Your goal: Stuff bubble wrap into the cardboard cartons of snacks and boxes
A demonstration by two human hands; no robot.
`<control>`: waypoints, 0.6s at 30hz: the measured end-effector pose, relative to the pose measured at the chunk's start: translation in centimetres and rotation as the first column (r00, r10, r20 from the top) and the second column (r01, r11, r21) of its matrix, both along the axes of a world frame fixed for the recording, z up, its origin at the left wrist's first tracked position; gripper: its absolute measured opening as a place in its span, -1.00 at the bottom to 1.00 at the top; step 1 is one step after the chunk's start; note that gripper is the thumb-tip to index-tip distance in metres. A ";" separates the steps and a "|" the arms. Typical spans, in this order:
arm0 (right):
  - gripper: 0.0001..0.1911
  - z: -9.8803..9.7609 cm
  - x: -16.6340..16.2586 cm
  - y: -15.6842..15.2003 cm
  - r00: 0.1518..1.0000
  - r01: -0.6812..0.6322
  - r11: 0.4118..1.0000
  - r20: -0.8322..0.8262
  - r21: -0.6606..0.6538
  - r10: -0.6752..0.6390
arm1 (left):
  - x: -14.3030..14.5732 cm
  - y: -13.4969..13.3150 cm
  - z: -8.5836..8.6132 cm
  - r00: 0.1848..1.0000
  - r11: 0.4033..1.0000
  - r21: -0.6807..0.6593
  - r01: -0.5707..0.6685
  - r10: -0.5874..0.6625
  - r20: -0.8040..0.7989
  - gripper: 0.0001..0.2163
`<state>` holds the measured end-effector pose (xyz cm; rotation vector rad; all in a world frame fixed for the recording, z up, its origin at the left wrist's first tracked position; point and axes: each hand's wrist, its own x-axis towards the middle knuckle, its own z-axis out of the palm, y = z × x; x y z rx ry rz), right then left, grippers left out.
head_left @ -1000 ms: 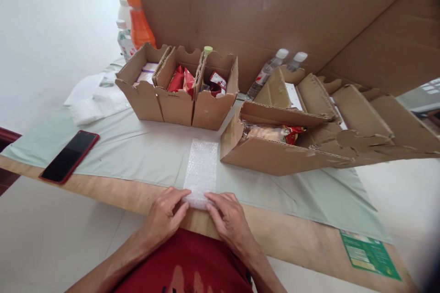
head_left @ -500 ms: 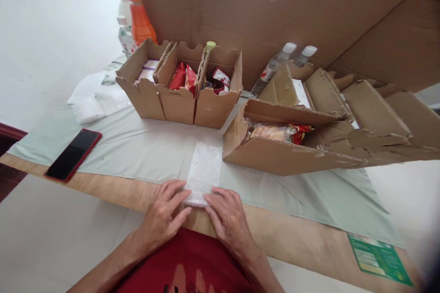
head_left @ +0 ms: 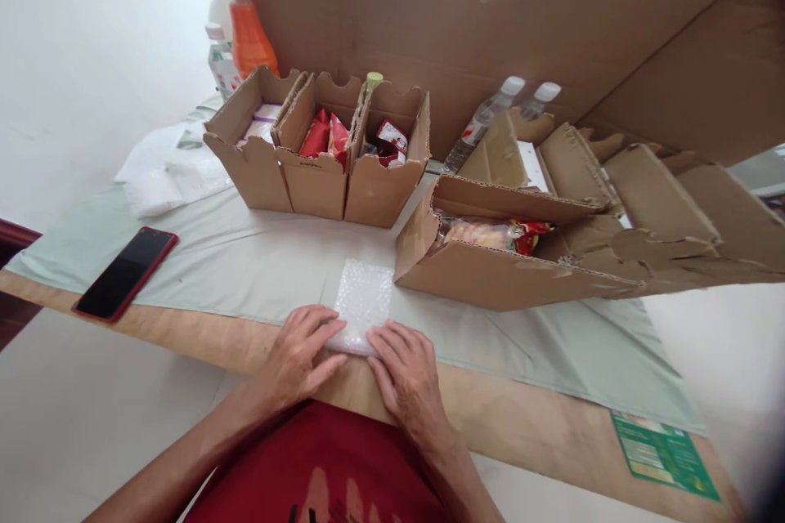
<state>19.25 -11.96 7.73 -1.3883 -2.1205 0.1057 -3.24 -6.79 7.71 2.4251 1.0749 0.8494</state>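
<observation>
A strip of clear bubble wrap [head_left: 364,290] lies near the table's front edge, its near end folded over into a thicker flat bundle. Whether anything is inside the fold, I cannot make out. My left hand [head_left: 305,351] grips the bundle's left side, fingers on top and thumb low by the near edge. On the right side, my right hand [head_left: 405,364] holds it in the same way, fingertips pressing on the plastic.
Three cardboard bins [head_left: 316,188] with snack packets stand behind. To the right, a longer cardboard bin [head_left: 491,282] holds wrapped food, with more bins beyond. A phone [head_left: 126,274] lies left, a green card [head_left: 666,453] right. Bottles [head_left: 248,37] and a bubble wrap pile [head_left: 175,180] are at back left.
The near end of the bubble wrap has been folded away from me, so the flat part ahead is shorter. Both hands have moved slightly forward with it.
</observation>
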 end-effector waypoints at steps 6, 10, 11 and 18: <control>-0.72 0.7 0.6 -1.0 0.989 -0.023 0.989 -0.147 -0.144 0.001 | -0.4 -1.5 0.5 0.997 0.993 -0.119 0.019 -0.010 0.075 -0.74; -0.61 0.3 0.1 -0.8 0.998 0.058 0.998 0.020 -0.014 -0.057 | 1.1 0.8 -0.5 0.987 0.987 -0.108 -0.121 0.132 0.092 -0.79; -0.60 0.0 0.0 -0.5 0.997 0.049 0.999 0.063 -0.002 -0.048 | 1.3 1.4 -0.8 0.982 0.982 -0.110 -0.152 0.163 0.097 -0.80; -0.70 -0.9 -0.7 2.0 0.988 0.111 0.993 -0.102 -0.041 -0.115 | 0.5 -0.2 0.4 0.891 0.892 -0.309 -0.329 0.402 0.210 -0.75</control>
